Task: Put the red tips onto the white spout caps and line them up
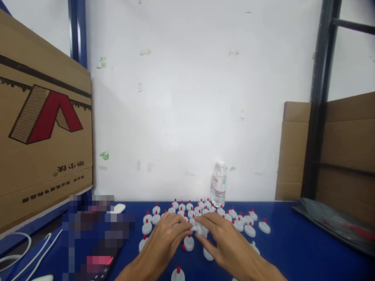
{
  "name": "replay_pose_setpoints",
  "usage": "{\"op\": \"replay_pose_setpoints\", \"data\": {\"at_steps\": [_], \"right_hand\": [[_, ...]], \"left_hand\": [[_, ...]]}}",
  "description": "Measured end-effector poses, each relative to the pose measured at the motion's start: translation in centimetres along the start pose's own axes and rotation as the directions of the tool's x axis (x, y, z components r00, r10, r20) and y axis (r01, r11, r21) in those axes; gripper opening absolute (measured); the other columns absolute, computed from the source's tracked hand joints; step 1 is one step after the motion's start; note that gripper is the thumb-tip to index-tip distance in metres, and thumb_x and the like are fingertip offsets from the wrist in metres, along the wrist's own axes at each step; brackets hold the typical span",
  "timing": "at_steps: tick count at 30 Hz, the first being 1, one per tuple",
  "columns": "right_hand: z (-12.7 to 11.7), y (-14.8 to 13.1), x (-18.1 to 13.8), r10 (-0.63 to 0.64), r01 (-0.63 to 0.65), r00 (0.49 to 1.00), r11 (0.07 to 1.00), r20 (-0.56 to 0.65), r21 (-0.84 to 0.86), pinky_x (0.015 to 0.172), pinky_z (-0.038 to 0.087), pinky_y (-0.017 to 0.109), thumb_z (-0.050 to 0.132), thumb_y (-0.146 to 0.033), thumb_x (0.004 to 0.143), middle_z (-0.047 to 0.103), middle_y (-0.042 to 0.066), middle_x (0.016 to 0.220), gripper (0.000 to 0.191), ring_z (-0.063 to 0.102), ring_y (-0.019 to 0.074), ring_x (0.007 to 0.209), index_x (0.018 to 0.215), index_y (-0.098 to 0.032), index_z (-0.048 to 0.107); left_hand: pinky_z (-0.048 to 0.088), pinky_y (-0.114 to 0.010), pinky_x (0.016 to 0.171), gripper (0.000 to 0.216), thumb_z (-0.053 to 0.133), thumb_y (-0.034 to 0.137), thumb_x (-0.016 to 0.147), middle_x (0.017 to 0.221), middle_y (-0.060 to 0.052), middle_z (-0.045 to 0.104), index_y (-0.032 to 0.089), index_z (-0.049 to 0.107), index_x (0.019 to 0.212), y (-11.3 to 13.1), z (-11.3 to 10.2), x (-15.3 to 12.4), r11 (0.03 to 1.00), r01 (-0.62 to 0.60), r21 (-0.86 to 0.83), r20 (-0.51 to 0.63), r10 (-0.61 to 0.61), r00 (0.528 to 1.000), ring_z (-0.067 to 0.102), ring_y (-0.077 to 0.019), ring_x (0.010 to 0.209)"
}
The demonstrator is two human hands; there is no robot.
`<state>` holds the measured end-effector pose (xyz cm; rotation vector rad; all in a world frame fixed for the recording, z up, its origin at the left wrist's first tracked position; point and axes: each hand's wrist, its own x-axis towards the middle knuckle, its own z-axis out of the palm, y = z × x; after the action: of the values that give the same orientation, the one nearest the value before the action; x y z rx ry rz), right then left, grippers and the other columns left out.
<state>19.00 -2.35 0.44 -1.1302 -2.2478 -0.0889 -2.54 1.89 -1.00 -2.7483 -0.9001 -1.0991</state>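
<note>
My right hand [224,236] grips a white nozzle cap [201,230] by its round body, with its spout pointing left. The fingers of my left hand [168,233] are pinched together at that spout. No red tip shows on the held cap. Just below the hands stands another white cap [189,243], and a small red tip [183,248] lies at its left side. A cap with a red tip [178,274] stands at the near edge of view. My right hand partly covers a white cap [208,254].
Many red-tipped white caps [147,226] are spread over the blue table [278,249]. A clear water bottle [219,185] stands against the white wall. Left are a large cardboard box [43,164], white cables [43,251] and a blurred patch; right lies a grey plastic bag [336,226].
</note>
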Motion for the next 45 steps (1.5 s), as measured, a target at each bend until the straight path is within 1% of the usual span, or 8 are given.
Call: {"op": "replay_pose_setpoints", "data": {"at_steps": [16, 19, 23, 28, 33, 38, 43, 45], "right_hand": [[-0.1, -0.3, -1.1, -0.211, 0.2, 0.966, 0.976, -0.147, -0.084, 0.082, 0.06, 0.036, 0.054, -0.024, 0.099, 0.071, 0.011, 0.107, 0.031, 0.069, 0.0237, 0.093, 0.129, -0.022, 0.057], [-0.8, 0.0, -1.0, -0.104, 0.089, 0.981, 0.991, -0.162, -0.096, 0.085, 0.06, 0.038, 0.057, -0.027, 0.097, 0.072, 0.01, 0.109, 0.028, 0.071, 0.0249, 0.097, 0.124, -0.022, 0.061], [-3.0, 2.8, -2.6, 0.166, -0.189, 0.956, 0.979, -0.242, -0.074, 0.088, 0.059, 0.039, 0.054, -0.039, 0.096, 0.073, 0.008, 0.115, 0.027, 0.071, 0.0263, 0.102, 0.119, -0.027, 0.061], [-5.5, 9.6, -9.5, 0.505, -0.52, 0.831, 0.854, -0.235, -0.005, 0.079, 0.061, 0.036, 0.051, -0.062, 0.09, 0.075, 0.006, 0.117, 0.043, 0.075, 0.029, 0.093, 0.113, -0.03, 0.067], [-5.2, 14.2, -15.3, 0.681, -0.682, 0.722, 0.73, -0.122, 0.039, 0.081, 0.061, 0.031, 0.053, -0.071, 0.084, 0.077, 0.004, 0.112, 0.046, 0.075, 0.0302, 0.1, 0.104, -0.032, 0.068], [-3.9, 14.1, -15.5, 0.566, -0.567, 0.824, 0.822, -0.04, -0.044, 0.091, 0.058, 0.033, 0.058, -0.065, 0.085, 0.076, 0.007, 0.114, 0.044, 0.072, 0.0297, 0.108, 0.106, -0.029, 0.071], [-4.5, 11.9, -14.9, 0.497, -0.548, 0.825, 0.821, -0.269, -0.163, 0.091, 0.059, 0.033, 0.057, -0.062, 0.089, 0.074, 0.008, 0.118, 0.049, 0.072, 0.0267, 0.107, 0.12, -0.026, 0.067], [-4.4, 10.4, -14.9, 0.448, -0.5, 0.852, 0.849, -0.269, -0.17, 0.086, 0.06, 0.028, 0.054, -0.059, 0.092, 0.077, 0.006, 0.108, 0.042, 0.074, 0.0233, 0.098, 0.115, -0.027, 0.07]], "left_hand": [[0.044, -0.026, 0.073, 0.03, 0.042, 0.03, 0.106, 0.086, 0.0, 0.066, 0.022, 0.063, 0.087, 1.3, -0.8, 0.7, 0.985, 0.096, -0.144, 0.119, -0.079, 0.99, 0.061, -0.0157, 0.081], [0.046, -0.026, 0.08, 0.023, 0.042, 0.029, 0.106, 0.099, 0.001, 0.068, 0.025, 0.064, 0.101, 0.5, -1.5, 0.7, 0.99, 0.126, -0.058, 0.185, -0.114, 0.976, 0.063, -0.0159, 0.091], [0.045, -0.038, 0.095, 0.026, 0.039, 0.023, 0.105, 0.111, -0.004, 0.068, 0.025, 0.065, 0.111, -0.7, -2.4, 0.5, 0.941, 0.167, 0.294, 0.262, -0.247, 0.933, 0.061, -0.0232, 0.108], [0.04, -0.058, 0.101, 0.017, 0.061, 0.022, 0.092, 0.109, -0.014, 0.07, 0.018, 0.069, 0.106, -2.2, -1.7, -0.6, 0.871, 0.216, 0.442, 0.297, -0.369, 0.88, 0.059, -0.0363, 0.113], [0.04, -0.054, 0.101, 0.017, 0.057, 0.007, 0.086, 0.096, -0.012, 0.072, 0.017, 0.07, 0.088, -3.1, -0.6, -1.1, 0.85, 0.236, 0.471, 0.338, -0.421, 0.842, 0.064, -0.0322, 0.104], [0.045, -0.043, 0.091, 0.027, 0.047, 0.005, 0.09, 0.104, -0.007, 0.071, 0.021, 0.068, 0.097, -3.5, -0.4, -0.9, 0.867, 0.251, 0.431, 0.328, -0.41, 0.851, 0.064, -0.0265, 0.098], [0.047, -0.031, 0.079, 0.041, 0.033, 0.002, 0.095, 0.11, -0.007, 0.068, 0.023, 0.066, 0.11, -2.9, -0.4, -0.3, 0.894, 0.259, 0.365, 0.289, -0.373, 0.882, 0.066, -0.0206, 0.093], [0.047, -0.03, 0.078, 0.042, 0.033, 0.001, 0.095, 0.11, -0.007, 0.068, 0.023, 0.065, 0.11, -2.4, -0.5, 0.0, 0.91, 0.236, 0.34, 0.276, -0.337, 0.9, 0.066, -0.0202, 0.093]]}}
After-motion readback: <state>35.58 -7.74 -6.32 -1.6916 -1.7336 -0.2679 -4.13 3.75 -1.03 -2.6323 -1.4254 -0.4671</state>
